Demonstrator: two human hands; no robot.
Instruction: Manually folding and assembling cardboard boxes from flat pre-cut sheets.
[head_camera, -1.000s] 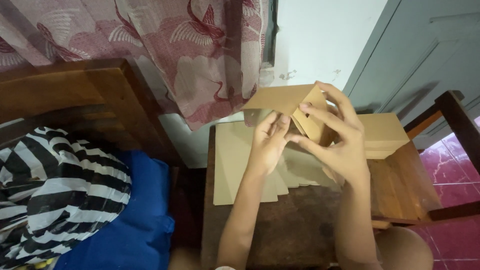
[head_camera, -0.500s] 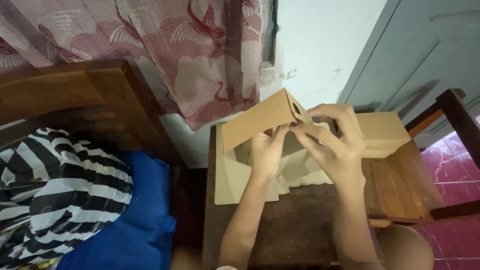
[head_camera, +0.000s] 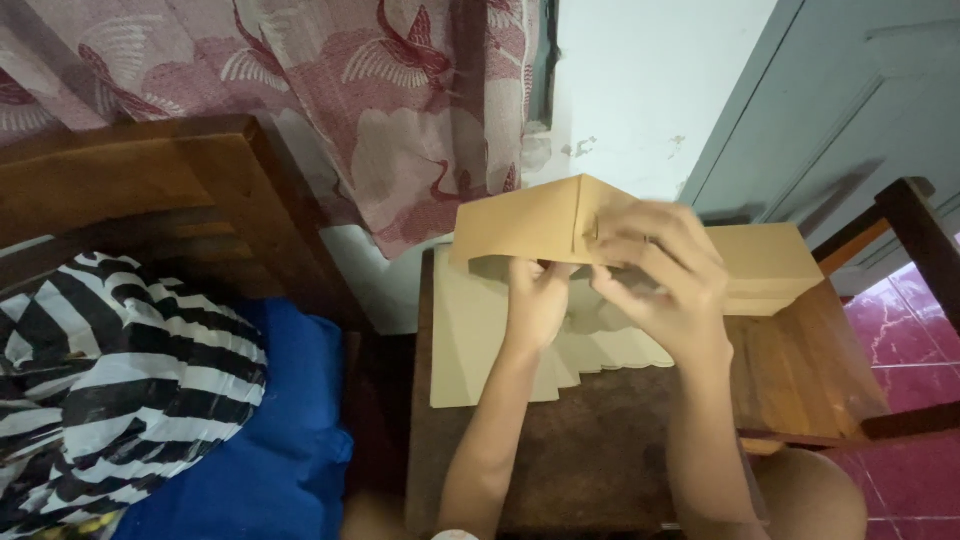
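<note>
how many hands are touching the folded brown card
2. The left hand grips the card from below, near its middle. The right hand covers its right end, at the fold. No other hands are in view.

A tan-brown cardboard sheet over pale cream sheets on a dark brown wooden table — beside it a blue cushion, black-and-white striped cloth and a maroon bird-patterned curtain — magenta floor tiles.
</note>
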